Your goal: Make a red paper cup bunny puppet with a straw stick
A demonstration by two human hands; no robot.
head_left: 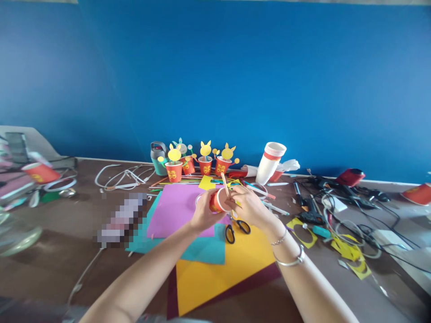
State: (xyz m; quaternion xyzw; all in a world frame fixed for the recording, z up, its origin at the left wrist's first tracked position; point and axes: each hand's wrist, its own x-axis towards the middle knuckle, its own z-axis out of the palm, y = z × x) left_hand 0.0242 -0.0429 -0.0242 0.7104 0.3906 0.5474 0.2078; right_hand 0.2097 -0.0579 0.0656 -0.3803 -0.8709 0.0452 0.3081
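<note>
My left hand (206, 208) is closed around a red paper cup (215, 202) with gold print, tilted so its mouth faces me. Beside the cup's rim, my right hand (247, 204) is closed, its fingertips pinching a thin tan stick (224, 183) that slants up from the cup's mouth. Where the stick's lower end sits is hard to make out. Below the hands lie black-handled scissors (237, 229), their blades partly hidden, on purple (175, 208), teal (205, 251) and yellow (202, 287) sheets.
Behind stand several red cups (174, 172) with yellow eared heads, a grey-teal bottle (158, 158) and a leaning stack of white cups (269, 163). A phone-like blurred object (121, 220) lies left. Glue gun (313, 213), cables and yellow paper scraps (350, 249) lie right. A blue wall (215, 80) rises behind.
</note>
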